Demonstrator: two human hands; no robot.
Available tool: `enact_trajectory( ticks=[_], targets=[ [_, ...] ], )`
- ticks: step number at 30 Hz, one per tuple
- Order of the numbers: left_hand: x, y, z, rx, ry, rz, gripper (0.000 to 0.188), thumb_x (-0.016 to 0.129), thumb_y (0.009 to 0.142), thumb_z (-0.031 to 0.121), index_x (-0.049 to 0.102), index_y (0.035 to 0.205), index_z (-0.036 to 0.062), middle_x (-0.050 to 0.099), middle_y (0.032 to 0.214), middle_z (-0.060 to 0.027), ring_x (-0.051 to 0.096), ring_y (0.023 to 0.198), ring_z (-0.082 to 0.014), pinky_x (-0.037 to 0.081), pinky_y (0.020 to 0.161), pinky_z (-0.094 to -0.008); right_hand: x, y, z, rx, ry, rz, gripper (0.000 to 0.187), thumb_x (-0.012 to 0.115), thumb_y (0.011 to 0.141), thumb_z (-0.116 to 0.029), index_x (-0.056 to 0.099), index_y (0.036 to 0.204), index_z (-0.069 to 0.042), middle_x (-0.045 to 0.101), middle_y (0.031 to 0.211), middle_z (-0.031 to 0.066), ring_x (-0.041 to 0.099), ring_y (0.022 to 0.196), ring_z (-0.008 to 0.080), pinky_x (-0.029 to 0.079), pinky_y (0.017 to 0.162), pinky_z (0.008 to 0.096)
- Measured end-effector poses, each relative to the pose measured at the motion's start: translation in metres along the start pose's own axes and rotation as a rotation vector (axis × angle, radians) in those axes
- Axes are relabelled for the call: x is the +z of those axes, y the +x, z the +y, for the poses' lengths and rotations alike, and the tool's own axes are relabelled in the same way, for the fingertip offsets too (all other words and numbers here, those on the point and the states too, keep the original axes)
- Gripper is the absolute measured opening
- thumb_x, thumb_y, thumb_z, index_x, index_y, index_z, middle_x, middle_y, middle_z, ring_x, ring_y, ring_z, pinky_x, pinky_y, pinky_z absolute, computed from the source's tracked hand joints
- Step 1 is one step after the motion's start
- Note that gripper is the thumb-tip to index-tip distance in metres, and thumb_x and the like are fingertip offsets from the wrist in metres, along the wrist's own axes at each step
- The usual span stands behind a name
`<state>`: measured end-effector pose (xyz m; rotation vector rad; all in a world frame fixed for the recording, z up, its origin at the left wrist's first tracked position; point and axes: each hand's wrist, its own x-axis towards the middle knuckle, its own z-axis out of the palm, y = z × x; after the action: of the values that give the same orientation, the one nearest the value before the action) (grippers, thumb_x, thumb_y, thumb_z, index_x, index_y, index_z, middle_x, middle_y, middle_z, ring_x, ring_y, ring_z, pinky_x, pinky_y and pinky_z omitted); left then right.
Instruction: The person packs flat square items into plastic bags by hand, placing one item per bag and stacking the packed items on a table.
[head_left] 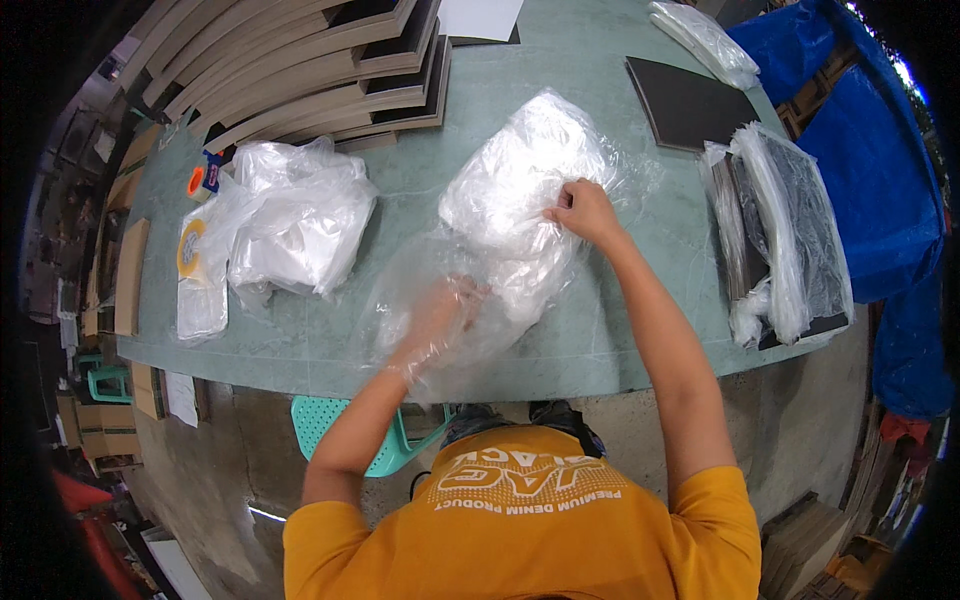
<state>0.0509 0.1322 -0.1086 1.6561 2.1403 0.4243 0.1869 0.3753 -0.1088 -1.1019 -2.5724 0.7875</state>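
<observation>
A pile of clear plastic bags (pixel 525 170) lies on the green table in front of me, shining white where light hits it. My left hand (pixel 450 305) is inside a loose clear plastic bag (pixel 400 300), seen through the film up to the wrist. Its fingers look apart, though the plastic blurs them. My right hand (pixel 587 210) rests at the right side of the pile, its fingers pinched on the plastic film. The loose bag overlaps the near side of the pile, so where one ends and the other begins is unclear.
Stacked dark-topped boards (pixel 330 80) stand far left. More clear bags (pixel 300 220) and a yellow tape roll (pixel 190 247) lie on the left. Wrapped dark panels (pixel 775 235) and a dark sheet (pixel 690 103) are on the right. A green stool (pixel 320 425) stands under the near table edge.
</observation>
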Motion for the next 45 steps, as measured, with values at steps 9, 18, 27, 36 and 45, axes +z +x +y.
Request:
enact_trajectory(
  ticks=[9, 18, 27, 36, 45],
  targets=[
    [0.044, 0.026, 0.02, -0.014, 0.072, 0.214, 0.025, 0.052, 0.078, 0.023, 0.056, 0.09, 0.0015, 0.052, 0.099, -0.0154, 0.048, 0.098, -0.0285, 0.043, 0.079, -0.0385, 0.001, 0.002, 0.002, 0.018, 0.012, 0.028, 0.029, 0.073, 0.056, -0.025, 0.059, 0.063, 0.0, 0.058, 0.069, 0.0172, 0.056, 0.07, 0.0312, 0.044, 0.065, 0.0371],
    [0.037, 0.052, 0.058, -0.184, -0.331, 0.075, 0.03, 0.06, 0.074, 0.031, 0.06, 0.082, 0.0017, 0.059, 0.077, -0.0161, 0.056, 0.071, -0.033, 0.043, 0.069, -0.0379, 0.002, 0.003, 0.0, 0.041, 0.023, -0.003, 0.028, 0.072, 0.056, -0.024, 0.06, 0.065, 0.0, 0.059, 0.071, 0.017, 0.057, 0.072, 0.0303, 0.045, 0.065, 0.037],
    [0.029, 0.037, 0.058, -0.015, -0.502, 0.242, 0.018, 0.059, 0.072, 0.017, 0.058, 0.085, 0.0045, 0.057, 0.083, -0.014, 0.055, 0.076, -0.0299, 0.043, 0.066, -0.0381, 0.0, 0.005, 0.002, 0.046, 0.032, -0.029, 0.028, 0.071, 0.058, -0.025, 0.059, 0.064, -0.001, 0.059, 0.069, 0.0158, 0.057, 0.07, 0.0299, 0.045, 0.065, 0.0363],
    [0.057, 0.073, 0.067, 0.2, 0.186, 0.325, 0.028, 0.047, 0.074, 0.006, 0.05, 0.102, 0.0022, 0.055, 0.088, -0.0116, 0.054, 0.085, -0.0268, 0.05, 0.063, -0.0348, -0.032, 0.0, -0.029, 0.004, 0.178, 0.073, 0.024, 0.065, 0.068, -0.022, 0.055, 0.069, 0.0, 0.054, 0.061, 0.0105, 0.051, 0.057, 0.0206, 0.041, 0.055, 0.0312],
    [0.058, 0.082, 0.052, 0.162, 0.075, 0.229, 0.016, 0.049, 0.074, 0.008, 0.055, 0.088, 0.0027, 0.057, 0.085, -0.0143, 0.055, 0.084, -0.0291, 0.047, 0.065, -0.0388, -0.039, -0.001, -0.045, 0.032, 0.244, 0.008, 0.025, 0.065, 0.068, -0.023, 0.057, 0.072, 0.0, 0.059, 0.067, 0.013, 0.057, 0.064, 0.024, 0.043, 0.06, 0.0329]
  ],
)
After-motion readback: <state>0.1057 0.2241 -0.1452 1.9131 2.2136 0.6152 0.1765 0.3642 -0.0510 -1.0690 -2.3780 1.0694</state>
